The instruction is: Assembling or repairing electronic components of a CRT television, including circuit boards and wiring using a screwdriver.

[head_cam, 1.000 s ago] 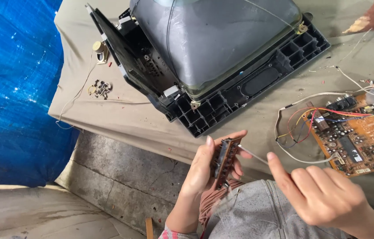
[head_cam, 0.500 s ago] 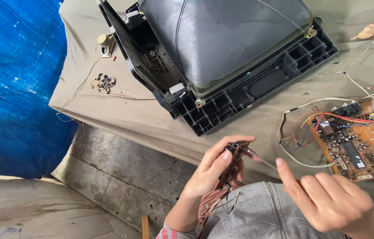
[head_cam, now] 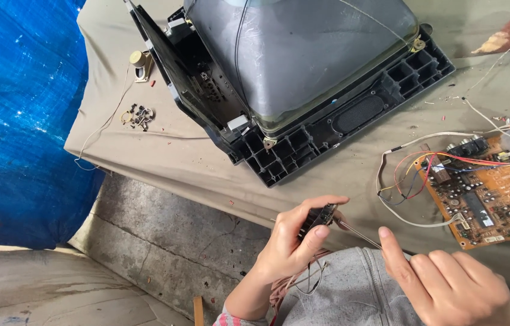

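Beige cloth-covered work surface, blue tarp to one side, concrete floor below. On the cloth: a dismantled CRT television, grey picture tube face-down in its black plastic front frame. Orange circuit board with coloured wires at right edge. Small pile of screws and parts near a loose speaker. Left hand grips a small dark component board, thumb and fingers closed around it, over the lap. Right hand open, empty, index finger just beside thin wires trailing from the small board.
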